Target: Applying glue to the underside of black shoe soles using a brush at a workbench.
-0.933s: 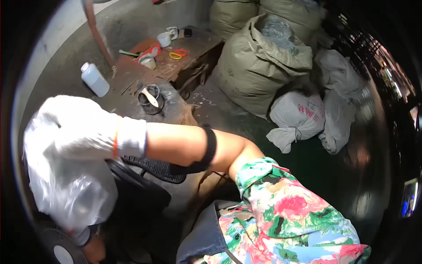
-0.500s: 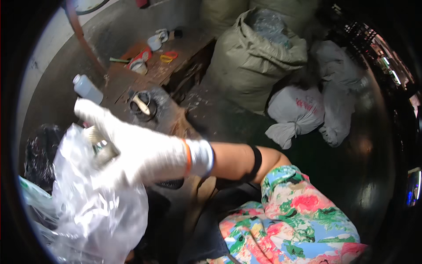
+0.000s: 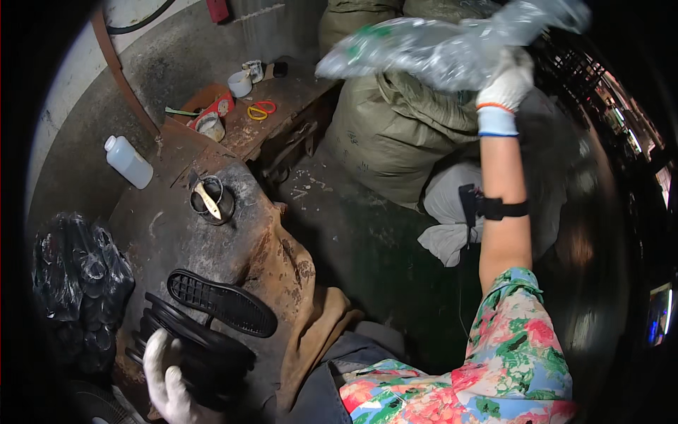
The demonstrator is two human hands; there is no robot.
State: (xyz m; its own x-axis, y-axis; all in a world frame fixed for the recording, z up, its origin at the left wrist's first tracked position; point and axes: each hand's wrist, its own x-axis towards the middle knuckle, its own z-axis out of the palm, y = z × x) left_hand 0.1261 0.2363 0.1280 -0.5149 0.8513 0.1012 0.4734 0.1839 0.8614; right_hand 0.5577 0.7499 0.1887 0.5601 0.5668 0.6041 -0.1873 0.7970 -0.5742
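Observation:
My right hand (image 3: 508,79), in a white glove, is stretched out to the upper right. Its fingers are closed on a crumpled clear plastic bag (image 3: 424,53), blurred by motion above the large sack. At the lower left my left hand (image 3: 173,389), gloved too, rests beside a stack of black shoe soles (image 3: 201,353). Its fingers are bent and apart against the stack's near left side; I cannot make out a grip. One more black shoe sole (image 3: 222,302) lies tread up just beyond the stack on the bench (image 3: 155,233).
Behind the soles, a brush (image 3: 207,200) lies across a round black pot (image 3: 222,212). A translucent bottle (image 3: 129,162) stands farther left, above black plastic bags (image 3: 81,265). Yellow-and-red scissors (image 3: 261,110) lie at the back. A big olive sack (image 3: 395,134) stands right of the bench.
My right hand has swung from the left side to the upper right, carrying the clear plastic bag. The soles and my left hand now show where the bag was.

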